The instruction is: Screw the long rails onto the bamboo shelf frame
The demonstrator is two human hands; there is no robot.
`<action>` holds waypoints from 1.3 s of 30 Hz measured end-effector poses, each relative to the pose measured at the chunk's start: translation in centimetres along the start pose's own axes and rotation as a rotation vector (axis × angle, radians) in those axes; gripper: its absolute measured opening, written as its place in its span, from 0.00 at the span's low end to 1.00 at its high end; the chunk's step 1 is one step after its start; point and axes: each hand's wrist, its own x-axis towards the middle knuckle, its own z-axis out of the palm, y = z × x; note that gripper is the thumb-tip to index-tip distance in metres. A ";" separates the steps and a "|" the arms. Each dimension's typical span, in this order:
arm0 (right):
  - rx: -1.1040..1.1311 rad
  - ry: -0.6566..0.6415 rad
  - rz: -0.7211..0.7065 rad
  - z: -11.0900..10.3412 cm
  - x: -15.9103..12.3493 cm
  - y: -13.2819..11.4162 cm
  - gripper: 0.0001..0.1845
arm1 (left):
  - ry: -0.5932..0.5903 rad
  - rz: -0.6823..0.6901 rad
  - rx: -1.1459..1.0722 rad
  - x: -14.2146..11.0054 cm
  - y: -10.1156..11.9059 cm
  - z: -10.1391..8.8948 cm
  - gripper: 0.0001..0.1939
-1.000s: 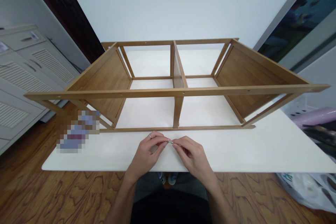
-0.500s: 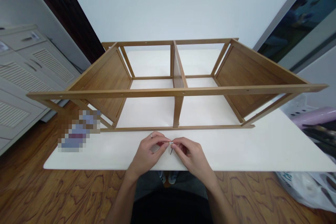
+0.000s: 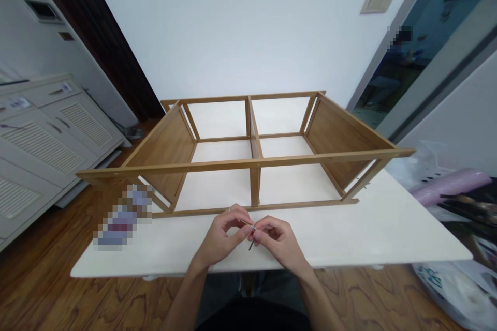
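My left hand and my right hand meet fingertip to fingertip over the white table, in front of a wooden frame. Between them is a thin silvery metal piece, pinched by my left thumb and fingers and touching my right fingertips. It may be a screw, but it is too small to be sure. A thin dark rod, resembling a hex key, sticks down from under my right fingertips. The wooden shelf frame lies just beyond both hands, with two end panels and a middle divider. Neither hand grips it.
The white table carries the frame, whose left rail ends overhang its edge. A blurred-out item is at the left. Louvred cabinets stand left; a pink roll and a plastic bag are at the right. A person sits far right.
The view has tilted up, so the frame and hands appear lower. A dark rod has come into sight below my right fingertips. Both hands keep their pinch and stay together.
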 end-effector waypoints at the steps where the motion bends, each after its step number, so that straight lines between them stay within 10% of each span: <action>1: 0.021 0.000 0.001 0.0 0.1 0.1 0.23 | -0.013 0.005 0.008 0.3 0.2 0.0 0.09; 10: 0.009 0.249 -0.071 0.1 0.0 -0.5 0.21 | -0.033 0.008 0.100 2.6 1.2 0.8 0.07; 24: 0.137 -0.009 0.035 0.3 -0.1 -1.9 0.32 | -0.090 0.176 0.192 3.1 3.5 1.4 0.06; 39: 0.010 0.030 -0.002 2.0 -1.7 -1.8 0.30 | -0.184 -0.158 -0.194 1.8 3.4 1.1 0.10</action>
